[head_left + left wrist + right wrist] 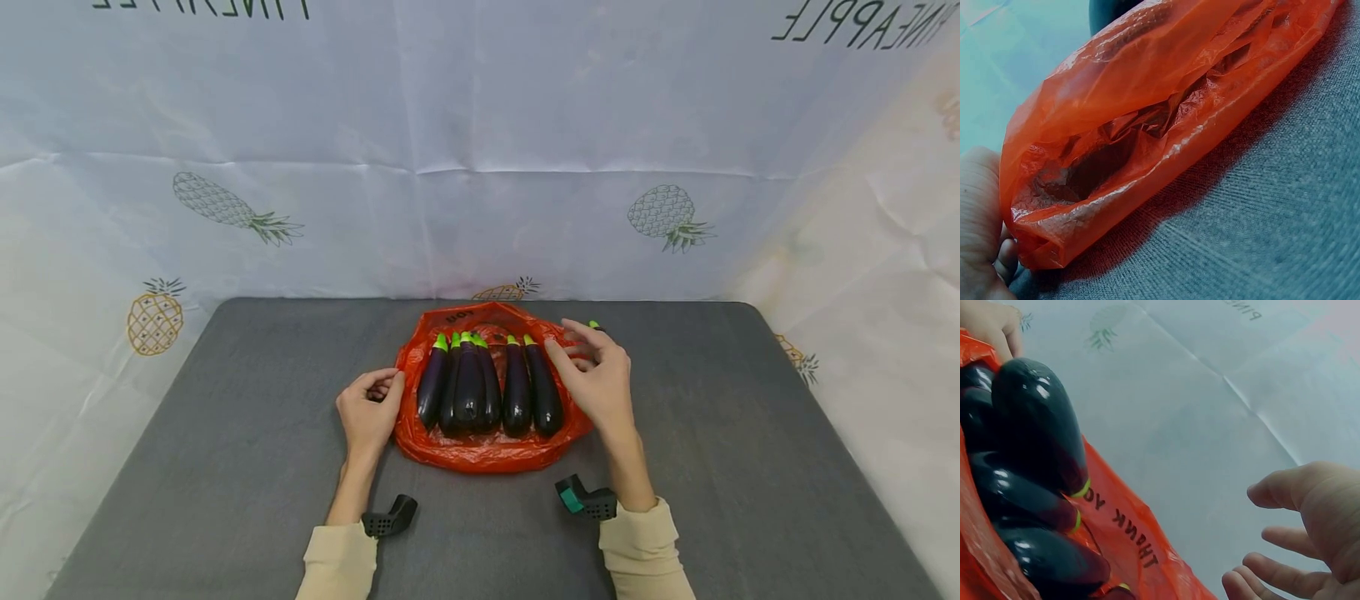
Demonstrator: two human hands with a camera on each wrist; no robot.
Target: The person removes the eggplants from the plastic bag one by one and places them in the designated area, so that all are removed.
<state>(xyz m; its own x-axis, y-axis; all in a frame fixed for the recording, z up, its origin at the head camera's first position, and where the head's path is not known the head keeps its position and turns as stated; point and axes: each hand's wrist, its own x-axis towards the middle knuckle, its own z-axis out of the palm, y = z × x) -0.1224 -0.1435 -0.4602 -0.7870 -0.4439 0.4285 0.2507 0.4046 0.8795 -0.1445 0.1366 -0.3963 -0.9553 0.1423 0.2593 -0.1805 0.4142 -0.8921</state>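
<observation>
A red plastic bag (487, 460) lies with its mouth spread and its rim rolled down. Several dark purple eggplants (469, 392) with bright green stem ends lie side by side in it. At the bag's left edge, my left hand (372, 410) pinches the rim between thumb and curled fingers; the left wrist view shows the red film (1085, 219) against that hand. My right hand (602, 379) hovers by the bag's right edge, its thumb and fingers apart and holding nothing. Just beyond it, the green tip of another eggplant (594, 324) shows, mostly hidden by the hand.
A dark grey table (270, 467) carries the bag near its back edge. Behind and at the sides hangs a pale cloth (480, 108) printed with pineapples. Each wrist wears a black camera mount (390, 517).
</observation>
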